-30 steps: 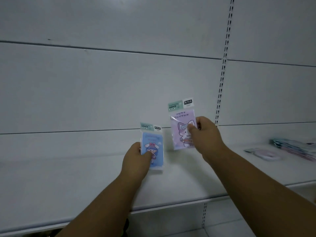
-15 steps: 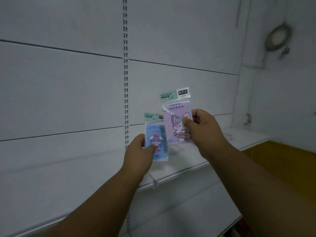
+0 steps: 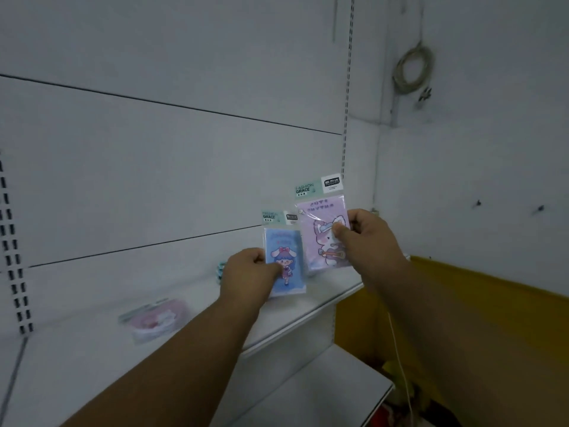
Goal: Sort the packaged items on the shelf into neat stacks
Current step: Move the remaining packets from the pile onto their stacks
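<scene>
Two packets: both held up in front of the white shelf wall, one in each hand, seen from the single head view.
Left hand [image 3: 246,277]: fingers closed on the lower left edge of the blue packet [image 3: 284,261], thumb pressed on its front.
Blue packet: upright, a cartoon girl with a bow printed on it, a pale green header card on top — it sits lower than the other packet and just left of it.
Right hand [image 3: 368,238]: fingers closed on the right edge of the purple packet [image 3: 321,234], thumb across the print.
Purple packet: upright with a slight tilt, a cartoon rabbit on it, header reading "FASHION GRACE"; its left edge overlaps the blue packet's right edge.
Shelf [image 3: 301,306]: white, below and behind both hands.
Pink packet [image 3: 157,320]: lying flat on the shelf, well left of the hands — blurred.
Teal-edged stack [image 3: 220,269]: on the shelf just behind the left hand, mostly hidden.
Lower shelf [image 3: 323,392]: white, under the right forearm.
Coiled cable [image 3: 412,69]: hanging on the wall at upper right.
</scene>
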Action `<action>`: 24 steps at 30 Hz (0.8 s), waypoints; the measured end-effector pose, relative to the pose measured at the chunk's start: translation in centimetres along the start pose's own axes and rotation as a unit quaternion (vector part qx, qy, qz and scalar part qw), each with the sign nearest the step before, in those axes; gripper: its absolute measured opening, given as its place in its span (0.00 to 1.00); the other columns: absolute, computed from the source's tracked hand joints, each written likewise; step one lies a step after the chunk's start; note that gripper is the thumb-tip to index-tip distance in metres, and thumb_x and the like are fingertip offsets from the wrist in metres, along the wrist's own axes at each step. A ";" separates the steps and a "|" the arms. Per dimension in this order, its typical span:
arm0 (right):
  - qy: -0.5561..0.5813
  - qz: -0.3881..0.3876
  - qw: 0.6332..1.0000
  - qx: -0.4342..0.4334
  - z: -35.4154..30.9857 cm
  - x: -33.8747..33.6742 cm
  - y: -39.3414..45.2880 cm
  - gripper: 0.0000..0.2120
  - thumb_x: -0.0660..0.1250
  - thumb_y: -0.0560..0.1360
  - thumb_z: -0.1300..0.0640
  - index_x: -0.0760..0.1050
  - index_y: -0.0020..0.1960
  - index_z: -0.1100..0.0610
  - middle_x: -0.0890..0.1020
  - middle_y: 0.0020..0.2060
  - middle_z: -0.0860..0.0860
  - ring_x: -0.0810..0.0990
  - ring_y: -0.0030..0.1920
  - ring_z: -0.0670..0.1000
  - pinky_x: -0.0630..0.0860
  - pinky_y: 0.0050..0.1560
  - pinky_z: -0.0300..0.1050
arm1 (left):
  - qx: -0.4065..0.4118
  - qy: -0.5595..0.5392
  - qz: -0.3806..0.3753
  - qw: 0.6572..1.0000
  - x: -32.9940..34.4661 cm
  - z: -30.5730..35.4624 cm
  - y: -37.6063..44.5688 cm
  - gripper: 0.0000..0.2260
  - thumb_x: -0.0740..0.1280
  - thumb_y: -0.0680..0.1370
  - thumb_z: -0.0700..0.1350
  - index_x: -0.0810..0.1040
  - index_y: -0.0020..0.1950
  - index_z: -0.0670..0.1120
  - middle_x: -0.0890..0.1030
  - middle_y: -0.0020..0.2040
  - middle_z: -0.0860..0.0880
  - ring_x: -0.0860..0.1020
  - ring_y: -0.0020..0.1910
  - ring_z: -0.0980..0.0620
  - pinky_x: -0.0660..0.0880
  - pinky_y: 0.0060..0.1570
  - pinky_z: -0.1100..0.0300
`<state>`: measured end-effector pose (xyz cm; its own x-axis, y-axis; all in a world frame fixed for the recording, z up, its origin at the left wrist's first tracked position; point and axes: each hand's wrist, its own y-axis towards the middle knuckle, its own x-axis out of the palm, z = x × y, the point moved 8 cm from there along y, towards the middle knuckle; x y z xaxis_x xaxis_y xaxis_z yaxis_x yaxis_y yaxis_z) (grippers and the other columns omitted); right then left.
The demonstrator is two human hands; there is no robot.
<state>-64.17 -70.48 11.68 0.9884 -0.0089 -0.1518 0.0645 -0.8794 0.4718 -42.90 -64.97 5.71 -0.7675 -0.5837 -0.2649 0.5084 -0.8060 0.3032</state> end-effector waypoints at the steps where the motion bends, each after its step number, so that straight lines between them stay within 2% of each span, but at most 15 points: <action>1: -0.001 0.002 1.000 0.005 0.8 -0.3 1.3 0.03 0.65 0.78 0.59 0.78 0.46 0.56 0.85 0.46 0.55 0.86 0.43 0.56 0.84 0.45 0.57 | 0.002 0.001 -0.008 1.000 1.5 0.0 1.5 0.03 0.74 0.71 0.41 0.82 0.41 0.47 0.85 0.40 0.48 0.84 0.38 0.50 0.83 0.43 0.52; 5: 0.006 0.003 1.000 0.011 3.2 -1.6 7.3 0.05 0.65 0.79 0.60 0.76 0.45 0.56 0.85 0.46 0.56 0.86 0.41 0.56 0.83 0.38 0.49 | 0.005 0.007 -0.033 0.999 7.1 -0.2 7.5 0.03 0.75 0.71 0.41 0.82 0.42 0.45 0.85 0.40 0.46 0.83 0.34 0.50 0.81 0.36 0.55; 8: 0.015 -0.001 1.000 0.019 5.4 -2.4 11.3 0.06 0.64 0.79 0.60 0.77 0.44 0.56 0.85 0.45 0.55 0.86 0.40 0.54 0.80 0.35 0.44 | -0.019 0.026 -0.045 0.998 10.9 -1.0 11.0 0.08 0.76 0.71 0.43 0.78 0.36 0.44 0.84 0.39 0.45 0.85 0.39 0.45 0.83 0.42 0.49; 13: 0.023 -0.039 0.999 0.031 9.9 -2.0 17.1 0.06 0.66 0.78 0.61 0.79 0.44 0.55 0.85 0.44 0.54 0.86 0.41 0.54 0.82 0.38 0.47 | -0.054 0.058 -0.015 0.997 14.6 -1.9 14.7 0.12 0.78 0.70 0.44 0.75 0.41 0.46 0.82 0.41 0.45 0.84 0.39 0.47 0.83 0.45 0.49; 16: 0.058 -0.087 0.993 0.047 12.5 -0.4 20.5 0.05 0.67 0.77 0.62 0.80 0.44 0.57 0.86 0.44 0.57 0.86 0.44 0.59 0.84 0.44 0.53 | -0.078 0.098 0.008 0.992 16.2 -3.1 16.0 0.14 0.79 0.68 0.43 0.74 0.42 0.46 0.81 0.38 0.45 0.84 0.41 0.45 0.83 0.46 0.48; 19: 0.076 -0.170 0.980 0.073 14.8 2.2 23.1 0.05 0.67 0.77 0.65 0.80 0.43 0.60 0.85 0.44 0.61 0.85 0.41 0.59 0.83 0.43 0.51 | -0.113 0.142 0.043 0.982 16.6 -4.1 16.5 0.16 0.81 0.65 0.44 0.74 0.42 0.46 0.83 0.43 0.42 0.85 0.42 0.44 0.83 0.43 0.48; 21: 0.076 -0.212 0.971 0.080 16.1 3.7 24.4 0.06 0.68 0.76 0.65 0.80 0.41 0.59 0.85 0.41 0.60 0.84 0.37 0.57 0.83 0.39 0.48 | -0.142 0.187 0.063 0.970 16.4 -4.6 16.7 0.17 0.81 0.66 0.46 0.72 0.39 0.48 0.84 0.43 0.43 0.85 0.40 0.45 0.83 0.41 0.50; 24: 0.071 -0.267 0.956 0.096 17.8 6.0 25.3 0.07 0.69 0.75 0.66 0.79 0.39 0.60 0.84 0.38 0.59 0.82 0.31 0.52 0.77 0.27 0.38 | -0.173 0.274 0.087 0.942 15.9 -4.9 16.9 0.19 0.79 0.65 0.54 0.73 0.41 0.48 0.85 0.42 0.45 0.85 0.39 0.48 0.83 0.43 0.54</action>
<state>-59.06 -101.25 7.27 0.8312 0.5188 -0.1998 0.5522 -0.8119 0.1894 -44.59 -88.31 2.13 -0.3925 -0.5964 -0.7002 0.7772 -0.6221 0.0943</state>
